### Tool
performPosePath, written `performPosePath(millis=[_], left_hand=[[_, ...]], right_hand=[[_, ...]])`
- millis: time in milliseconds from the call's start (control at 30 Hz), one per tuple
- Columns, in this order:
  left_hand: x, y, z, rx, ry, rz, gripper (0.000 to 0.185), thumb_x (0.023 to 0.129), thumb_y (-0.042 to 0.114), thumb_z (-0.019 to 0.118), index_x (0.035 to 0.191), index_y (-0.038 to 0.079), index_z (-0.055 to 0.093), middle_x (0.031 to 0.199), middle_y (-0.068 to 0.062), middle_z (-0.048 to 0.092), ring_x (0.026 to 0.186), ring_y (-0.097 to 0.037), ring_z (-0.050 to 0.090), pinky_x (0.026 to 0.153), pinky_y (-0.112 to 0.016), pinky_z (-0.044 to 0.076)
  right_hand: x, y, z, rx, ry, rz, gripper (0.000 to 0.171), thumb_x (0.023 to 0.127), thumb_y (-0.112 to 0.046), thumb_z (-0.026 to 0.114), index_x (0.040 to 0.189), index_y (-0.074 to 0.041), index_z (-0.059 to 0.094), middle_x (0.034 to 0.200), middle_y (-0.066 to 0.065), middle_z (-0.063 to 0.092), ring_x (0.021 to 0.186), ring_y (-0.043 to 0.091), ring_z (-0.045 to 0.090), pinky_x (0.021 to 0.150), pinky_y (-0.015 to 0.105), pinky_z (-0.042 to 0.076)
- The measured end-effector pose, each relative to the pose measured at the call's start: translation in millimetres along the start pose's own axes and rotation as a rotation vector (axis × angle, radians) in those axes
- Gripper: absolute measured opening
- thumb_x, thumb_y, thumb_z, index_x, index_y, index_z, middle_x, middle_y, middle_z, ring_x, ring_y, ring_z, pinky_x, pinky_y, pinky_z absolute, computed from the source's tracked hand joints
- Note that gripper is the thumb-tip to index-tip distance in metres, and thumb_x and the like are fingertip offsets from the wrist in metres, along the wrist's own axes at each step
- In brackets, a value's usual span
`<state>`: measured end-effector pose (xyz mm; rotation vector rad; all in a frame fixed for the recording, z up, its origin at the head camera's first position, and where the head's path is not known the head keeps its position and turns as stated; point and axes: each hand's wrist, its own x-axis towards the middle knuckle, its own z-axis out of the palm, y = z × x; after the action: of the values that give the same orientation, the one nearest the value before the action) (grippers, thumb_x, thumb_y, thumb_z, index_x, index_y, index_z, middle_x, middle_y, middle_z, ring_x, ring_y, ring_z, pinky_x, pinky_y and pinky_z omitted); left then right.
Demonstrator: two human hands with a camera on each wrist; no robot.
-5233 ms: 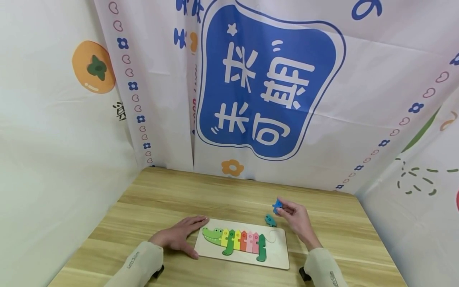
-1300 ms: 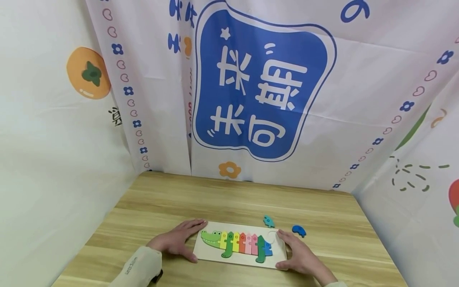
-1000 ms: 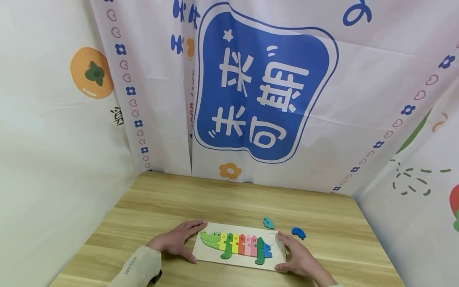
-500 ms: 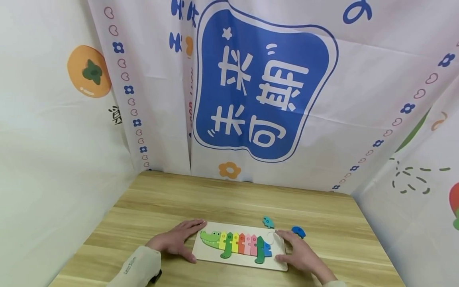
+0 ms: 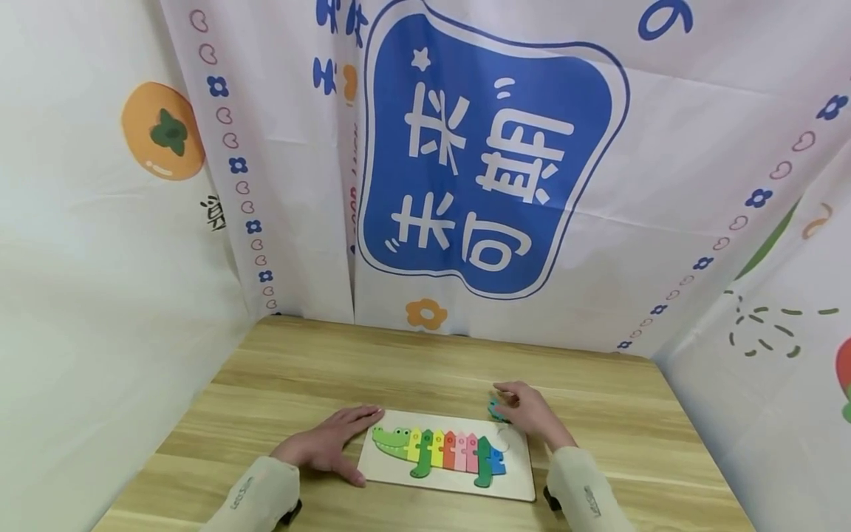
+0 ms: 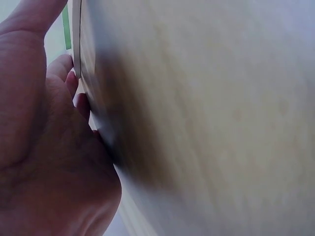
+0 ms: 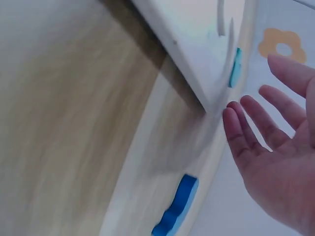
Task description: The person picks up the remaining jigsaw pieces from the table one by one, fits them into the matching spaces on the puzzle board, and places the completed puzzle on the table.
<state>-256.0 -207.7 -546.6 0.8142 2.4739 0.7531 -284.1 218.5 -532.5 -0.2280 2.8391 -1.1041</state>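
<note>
A white puzzle board [image 5: 520, 482] lies on the wooden table [image 5: 299, 369], holding a crocodile [image 5: 435, 451] made of coloured pieces. My left hand [image 5: 332, 442] rests flat against the board's left edge, fingers straight; the left wrist view shows the palm [image 6: 44, 147] beside the board's rim [image 6: 76, 44]. My right hand [image 5: 513, 404] hovers at the board's far right corner, over a loose teal piece [image 5: 493, 410]. In the right wrist view its fingers [image 7: 256, 132] are spread and straight, holding nothing, close to the teal piece [image 7: 236, 66]. A loose blue piece [image 7: 176, 209] lies on the table nearby; the head view hides it.
Printed fabric walls [image 5: 492, 162] close in the table on the left, back and right. Bare wood stretches behind the board and to both sides. The table's right edge [image 5: 698, 443] runs close to the right wall.
My right hand left the board's right edge and moved back over the teal piece. The blue piece is now hidden in the head view. The left hand stayed put.
</note>
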Motion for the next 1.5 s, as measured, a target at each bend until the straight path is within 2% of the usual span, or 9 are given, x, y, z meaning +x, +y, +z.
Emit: performPosePath(millis=[133,300,500,733,900,1000,1100,1367,1500], left_hand=[[1.3,-0.6,0.4,0.003,-0.001,0.005,0.116,0.077,0.052,0.088,0.167,0.019,0.022,0.173,-0.007,0.019,0.156,-0.042,0.018,0.118,-0.072,0.024],[0.9,-1.6,1.3,0.007,0.002,0.002,0.116,0.077,0.053,0.088,0.167,0.022,0.022,0.173,-0.007,0.019,0.156,-0.042,0.018,0.118,-0.072,0.024],[1.6,-4.8,2.9,0.007,-0.001,-0.008,0.116,0.077,0.056,0.087,0.167,0.025,0.021,0.173,-0.006,0.018,0.157,-0.041,0.017,0.118,-0.071,0.023],[-0.1,-2.9,1.6,0.009,0.001,-0.008,0.116,0.077,0.056,0.087,0.167,0.024,0.021,0.173,-0.007,0.018,0.157,-0.042,0.017,0.118,-0.072,0.023],[-1.3,-0.7,0.6,0.0,0.009,0.003,0.116,0.077,0.052,0.089,0.167,0.022,0.022,0.173,-0.007,0.019,0.156,-0.042,0.018,0.118,-0.072,0.023],[-1.0,-1.0,1.5,0.007,0.006,0.006,0.116,0.077,0.053,0.088,0.167,0.021,0.022,0.173,-0.007,0.019,0.156,-0.042,0.018,0.118,-0.072,0.023],[-1.4,-1.6,2.7,0.01,0.005,0.009,0.116,0.078,0.054,0.087,0.167,0.02,0.022,0.173,-0.008,0.019,0.156,-0.042,0.018,0.118,-0.072,0.024],[-3.6,-1.2,2.6,0.007,0.008,-0.002,0.116,0.077,0.053,0.088,0.167,0.018,0.023,0.173,-0.008,0.019,0.156,-0.043,0.018,0.117,-0.073,0.023],[-2.2,-1.0,2.4,0.012,0.006,-0.001,0.116,0.078,0.054,0.087,0.167,0.02,0.022,0.173,-0.006,0.018,0.156,-0.042,0.017,0.118,-0.072,0.023]], right_hand=[[9.8,-0.2,7.5,-0.08,-0.016,-0.015,0.043,0.091,-0.013,0.08,0.132,-0.005,0.07,0.115,0.01,0.067,0.101,0.022,0.061,0.092,0.048,0.054],[13.2,-1.7,11.1,-0.125,-0.003,-0.031,0.036,0.085,-0.008,0.085,0.12,-0.005,0.076,0.101,0.006,0.067,0.089,0.019,0.057,0.081,0.042,0.054],[13.9,-1.2,12.2,-0.118,0.02,0.004,0.034,0.086,-0.009,0.084,0.119,-0.006,0.076,0.103,0.004,0.071,0.091,0.018,0.061,0.083,0.042,0.057],[12.2,1.7,5.8,0.036,0.102,0.062,0.035,0.091,-0.012,0.08,0.123,-0.001,0.072,0.106,0.008,0.072,0.093,0.019,0.069,0.076,0.036,0.061],[7.4,3.0,-3.3,0.147,0.208,0.056,0.018,0.089,-0.008,0.081,0.103,-0.002,0.072,0.096,0.01,0.069,0.085,0.02,0.068,0.068,0.028,0.059],[4.5,3.8,-6.3,0.189,0.259,0.045,0.014,0.089,-0.007,0.082,0.097,-0.005,0.07,0.092,0.008,0.069,0.081,0.016,0.064,0.067,0.022,0.054],[1.5,3.1,-7.5,0.269,0.271,0.04,0.014,0.09,-0.01,0.081,0.1,-0.007,0.071,0.096,0.008,0.07,0.085,0.015,0.064,0.068,0.022,0.055],[-6.3,-0.4,-11.2,0.43,0.232,0.014,0.018,0.094,-0.012,0.077,0.111,-0.006,0.072,0.105,0.011,0.071,0.089,0.015,0.069,0.084,0.04,0.061],[-11.4,0.5,-13.2,0.487,0.207,-0.019,0.025,0.095,-0.009,0.076,0.118,-0.002,0.071,0.108,0.015,0.072,0.089,0.014,0.071,0.083,0.031,0.061]])
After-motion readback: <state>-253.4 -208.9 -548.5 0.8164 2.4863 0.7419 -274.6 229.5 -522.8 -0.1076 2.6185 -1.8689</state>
